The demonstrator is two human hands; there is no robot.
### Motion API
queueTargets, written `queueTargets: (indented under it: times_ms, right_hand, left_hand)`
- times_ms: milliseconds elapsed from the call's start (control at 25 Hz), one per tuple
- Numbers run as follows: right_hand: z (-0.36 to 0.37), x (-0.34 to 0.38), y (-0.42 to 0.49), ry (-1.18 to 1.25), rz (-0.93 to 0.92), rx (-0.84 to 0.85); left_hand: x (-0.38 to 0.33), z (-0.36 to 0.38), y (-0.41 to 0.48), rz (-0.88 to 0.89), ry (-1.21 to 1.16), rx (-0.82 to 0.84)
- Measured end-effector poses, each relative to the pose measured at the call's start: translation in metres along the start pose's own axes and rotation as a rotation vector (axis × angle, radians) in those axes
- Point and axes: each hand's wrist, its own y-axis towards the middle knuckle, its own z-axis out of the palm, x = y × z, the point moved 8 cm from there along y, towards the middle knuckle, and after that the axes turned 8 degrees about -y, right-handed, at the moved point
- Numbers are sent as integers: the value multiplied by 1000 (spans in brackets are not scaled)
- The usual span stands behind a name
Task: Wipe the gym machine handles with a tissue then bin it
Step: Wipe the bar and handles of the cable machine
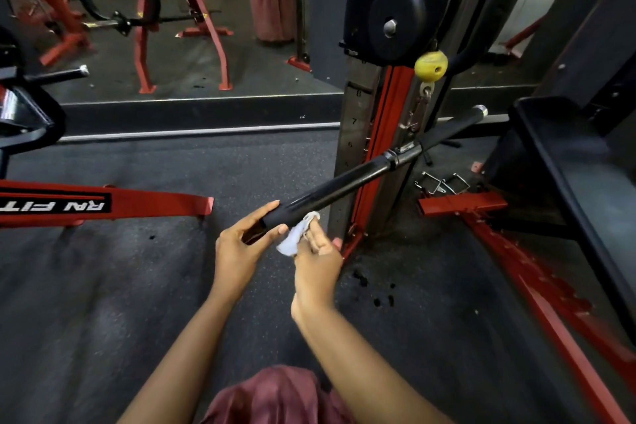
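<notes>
- On the red floor beam (137,205) at left: white letters "RN FIT" on a black band, seen upside down and cut off by the picture's edge.
- On the steel upright (354,148) of the cable machine: stamped numbers 8, 7 and 6, running downward.
- Straight black bar handle (344,182): clipped at its middle beneath a yellow stopper ball (431,66), tilted, far end up to the right, near end down by the hands.
- Left hand (241,244): grips the bar's near end, fingers curled over the top, thumb underneath.
- Right hand (318,258): pinches a crumpled white tissue (296,234) between the thumb and fingers pressed together, fingertips pointing up toward the bar.
- Tissue: lies against the bar's underside, just right of the left thumb, bunched between the two hands and touching the right fingertips.
- Further right: a black padded seat (568,165) on a red frame.
- Below everything: dark speckled rubber floor (103,286), with maroon fabric (275,396) at the bottom edge.
</notes>
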Motion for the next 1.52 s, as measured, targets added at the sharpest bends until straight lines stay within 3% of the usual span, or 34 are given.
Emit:
queueTargets:
  times_ms: [80,200,280,360,440,520,640,760,880,1000,1120,1280,1520]
  right_hand:
    - [-16,17,-1,-89,-134,-13]
    - [-19,84,9,-435,-536,-13]
    - [10,125,11,-648,-787,160]
    - [50,137,0,-915,-987,476]
    - [75,109,-10,-1371,-1104,784]
    - [73,81,-5,-1735,-1197,926]
    - [62,87,8,-1813,-1315,1017]
    - [44,103,43,-1945,-1288,1032]
    - [26,120,75,-2123,-1218,942]
    - [31,125,62,-1985,-1147,863]
    - [44,106,19,-1761,-1287,964]
    - [29,118,45,-1810,-1308,1000]
    - [-14,147,125,-2051,-1128,703]
  left_hand:
    - [3,-2,0,-38,-55,-42]
    - [19,5,-9,-252,-423,-188]
    - [26,10,-16,-316,-534,-257]
    - [29,12,-20,-307,-517,-285]
    - [26,8,-22,-282,-473,-322]
    - [21,9,-23,-244,-413,-315]
    - [13,16,-29,-200,-343,-264]
    - [9,21,-34,-179,-237,-239]
    - [4,23,-35,-130,-181,-224]
    - [-5,22,-31,-35,-69,-214]
    - [-14,21,-27,51,-25,-207]
    - [-15,18,-25,86,0,-204]
    - [-15,12,-20,66,1,-209]
